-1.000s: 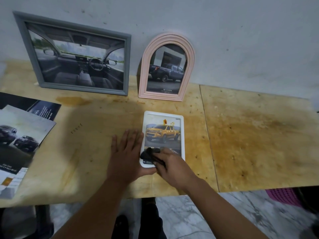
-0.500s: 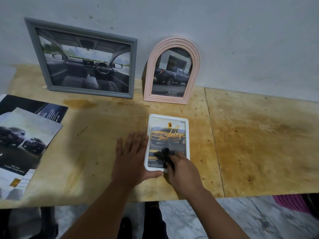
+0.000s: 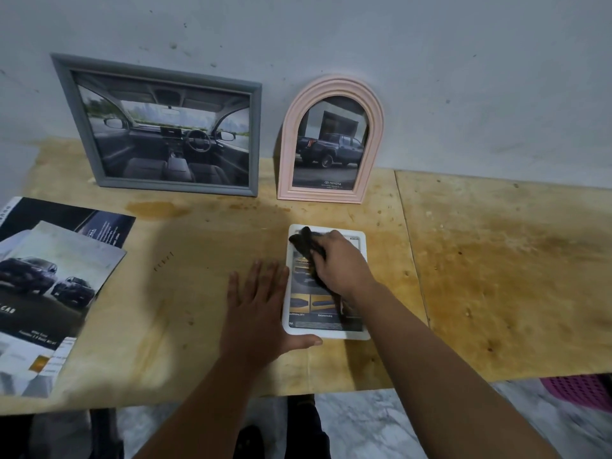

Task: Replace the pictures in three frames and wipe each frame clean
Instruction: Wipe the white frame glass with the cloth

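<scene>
Now, right hand [image 3: 341,260]: I saw it over the far half of the white frame [image 3: 362,334], the fingers curled around a dark cloth [image 3: 306,245] that was pressed on the glass.
Left hand [image 3: 261,313]: it lay flat on the table [image 3: 496,276] with straight, spread fingers, holding nothing; the thumb touched the near left corner of the white frame and the forefinger lay along its left edge.
White frame: it lay face up on the table, near the front edge, with a printed car page inside it.
Grey frame [image 3: 155,69]: it stood against the wall at the back left and showed a car interior.
Pink arched frame [image 3: 331,86]: it stood just right of the grey one and showed a dark pickup truck.
Loose car pages [image 3: 49,276]: they lay overlapped at the left side of the table, well apart from both hands.
Pink basket [image 3: 583,390]: only a corner was seen below the table edge at the right.
</scene>
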{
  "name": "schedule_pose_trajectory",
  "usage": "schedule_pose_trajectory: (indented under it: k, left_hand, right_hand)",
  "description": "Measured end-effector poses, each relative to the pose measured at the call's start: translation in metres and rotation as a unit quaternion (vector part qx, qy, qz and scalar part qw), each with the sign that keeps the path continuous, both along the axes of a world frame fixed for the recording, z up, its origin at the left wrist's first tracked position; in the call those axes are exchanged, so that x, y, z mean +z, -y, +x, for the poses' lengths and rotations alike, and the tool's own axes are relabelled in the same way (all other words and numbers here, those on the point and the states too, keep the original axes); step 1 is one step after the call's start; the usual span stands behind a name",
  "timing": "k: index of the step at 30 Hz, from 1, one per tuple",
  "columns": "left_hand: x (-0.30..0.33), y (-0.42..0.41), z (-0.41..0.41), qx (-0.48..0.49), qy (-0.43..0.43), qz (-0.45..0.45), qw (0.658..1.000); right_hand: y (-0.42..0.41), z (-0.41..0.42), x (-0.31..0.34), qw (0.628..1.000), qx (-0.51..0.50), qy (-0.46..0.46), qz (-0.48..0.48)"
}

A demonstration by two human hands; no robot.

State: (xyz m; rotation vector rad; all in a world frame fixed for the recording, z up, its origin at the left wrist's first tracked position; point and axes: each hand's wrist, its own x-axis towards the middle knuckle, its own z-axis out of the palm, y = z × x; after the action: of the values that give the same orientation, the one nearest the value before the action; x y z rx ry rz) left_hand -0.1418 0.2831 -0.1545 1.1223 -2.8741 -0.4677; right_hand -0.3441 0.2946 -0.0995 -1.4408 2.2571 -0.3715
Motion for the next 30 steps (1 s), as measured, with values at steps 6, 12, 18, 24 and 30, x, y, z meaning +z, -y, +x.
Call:
schedule_pose_trajectory:
  k: [6, 12, 18, 24, 30]
  left_hand:
    - [0.001, 0.000, 0.000, 0.003, 0.006, 0.002, 1.000]
    - [-0.003, -0.001, 0.000, 0.005, -0.025, -0.009, 1.000]
    - [-0.005, -0.002, 0.000, 0.010, -0.050, -0.014, 0.999]
    - [0.000, -0.002, -0.001, 0.008, -0.015, -0.005, 1.000]
    - [0.000, -0.001, 0.000, 0.007, -0.008, 0.004, 1.000]
  right_hand:
    - [-0.020, 0.012, -0.012, 0.997, 0.070, -0.031, 0.014]
    - [-0.064, 0.026, -0.009, 0.989, 0.146, 0.012, 0.018]
    - [-0.083, 0.030, 0.002, 0.978, 0.167, 0.096, 0.087]
    - [-0.061, -0.014, 0.033, 0.970, 0.017, 0.233, 0.066]
    - [-0.023, -0.061, 0.013, 0.999, -0.022, -0.023, 0.042]
